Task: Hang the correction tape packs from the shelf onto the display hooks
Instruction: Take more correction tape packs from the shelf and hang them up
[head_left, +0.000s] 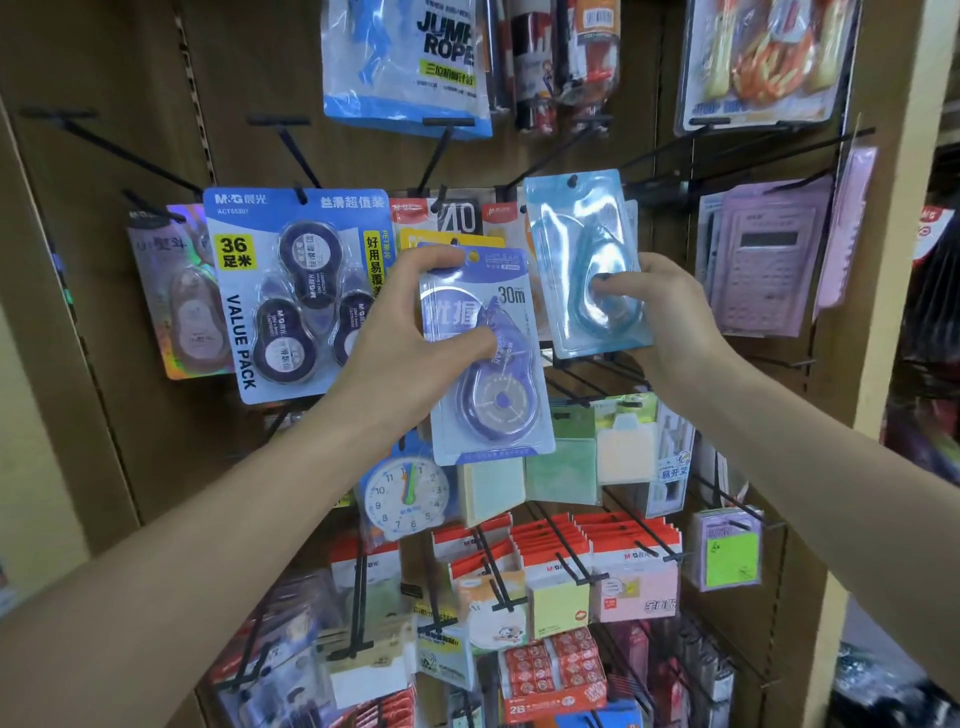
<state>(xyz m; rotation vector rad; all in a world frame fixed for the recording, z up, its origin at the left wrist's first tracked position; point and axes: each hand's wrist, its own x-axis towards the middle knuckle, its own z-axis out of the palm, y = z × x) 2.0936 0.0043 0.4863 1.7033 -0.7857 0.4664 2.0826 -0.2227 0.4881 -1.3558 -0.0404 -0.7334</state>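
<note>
Purple pack (488, 358): single correction tape on a lilac card, clear blister, "30m" printed upper right, round purple wheel low in the dispenser, hang hole at top. Held upright in front of the display, pinched by left hand (410, 338), thumb across the blister, fingers curled over the top edge near the hole. Not seen threaded on any hook.

Blue pack (584, 265): pale blue card, glossy blister, light blue dispenser inside, print unreadable under glare. Top hole at the tip of hook (540, 174); card tilted slightly. Gripped at its lower right by right hand (660, 312), fingertips pressed on the blister.

Value pack (296, 291): blue card, "36", "VALUE PACK", three dark purple tapes; hanging left of the purple pack, partly behind the left hand.

Holographic pack (182, 296): one tape, far left, partly behind the value pack.

Calculators (763, 260): pink, hanging right of the blue pack.

Clock (408, 493): white dial, below the purple pack.
</note>
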